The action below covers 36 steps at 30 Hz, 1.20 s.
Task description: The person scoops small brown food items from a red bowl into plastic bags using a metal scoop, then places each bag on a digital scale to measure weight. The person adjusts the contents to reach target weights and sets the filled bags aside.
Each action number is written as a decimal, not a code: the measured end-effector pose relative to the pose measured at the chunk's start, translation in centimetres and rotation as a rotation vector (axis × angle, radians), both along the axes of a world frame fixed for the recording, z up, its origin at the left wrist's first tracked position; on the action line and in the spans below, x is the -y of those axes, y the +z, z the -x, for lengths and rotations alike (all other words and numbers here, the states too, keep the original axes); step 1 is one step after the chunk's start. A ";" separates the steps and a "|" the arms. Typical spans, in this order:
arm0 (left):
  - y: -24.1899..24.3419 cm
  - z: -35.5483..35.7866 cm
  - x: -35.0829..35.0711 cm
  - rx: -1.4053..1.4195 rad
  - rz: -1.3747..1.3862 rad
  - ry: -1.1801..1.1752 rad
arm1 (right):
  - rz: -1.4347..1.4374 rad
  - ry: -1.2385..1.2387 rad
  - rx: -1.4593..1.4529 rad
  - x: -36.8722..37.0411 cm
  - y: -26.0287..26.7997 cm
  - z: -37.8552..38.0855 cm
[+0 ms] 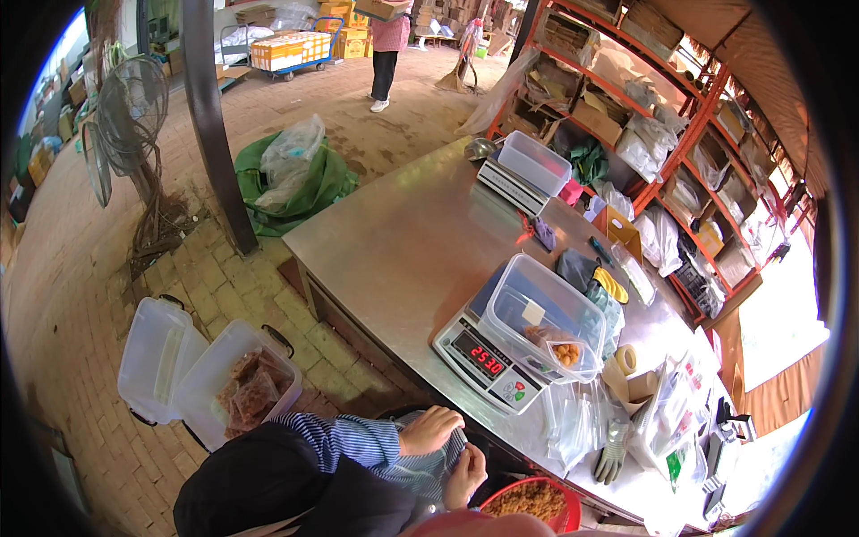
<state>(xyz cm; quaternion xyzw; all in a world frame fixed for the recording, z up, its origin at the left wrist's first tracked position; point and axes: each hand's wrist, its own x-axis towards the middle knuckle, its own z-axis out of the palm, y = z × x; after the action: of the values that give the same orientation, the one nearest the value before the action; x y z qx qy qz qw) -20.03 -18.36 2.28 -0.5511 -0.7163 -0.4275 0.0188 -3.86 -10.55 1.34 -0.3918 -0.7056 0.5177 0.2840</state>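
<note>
My left hand [431, 430] and my right hand [466, 475] are close together in front of striped clothing [419, 463], at the near edge of the metal table. Their fingers are bent around the edge of a thin sheet [459, 437]; I cannot tell if it is clear plastic or cloth. Beyond them, a digital scale [493, 362] with a lit red display carries a clear plastic bin [537, 282]. A bag of orange-brown pieces [560, 350] lies in the bin. Right of my right hand stands a red basin [572, 513] of brown crumbly food [527, 502].
Clear bags [570, 423], a grey glove [612, 450] and tape [626, 360] lie on the steel table [382, 248]. A second scale [512, 189] stands at its far end. Bagged food fills a floor tub [292, 382]. A post [213, 134], shelves [684, 161] and a person [386, 60] stand beyond.
</note>
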 end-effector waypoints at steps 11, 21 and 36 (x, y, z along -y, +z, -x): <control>0.3 0.1 0.1 0.014 -0.003 -0.006 | -0.050 0.030 0.010 0.0 0.4 0.0; 0.3 0.0 0.1 0.026 0.014 -0.016 | -0.055 0.012 -0.013 0.2 0.9 0.2; 0.3 0.3 -0.3 0.053 -0.011 -0.027 | -0.145 -0.029 -0.119 0.1 -0.3 0.8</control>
<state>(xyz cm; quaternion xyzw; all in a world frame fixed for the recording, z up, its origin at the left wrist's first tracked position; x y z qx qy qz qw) -20.38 -18.07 2.57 -0.5493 -0.7065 -0.4461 -0.0027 -4.64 -10.62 1.01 -0.3488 -0.7173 0.4836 0.3606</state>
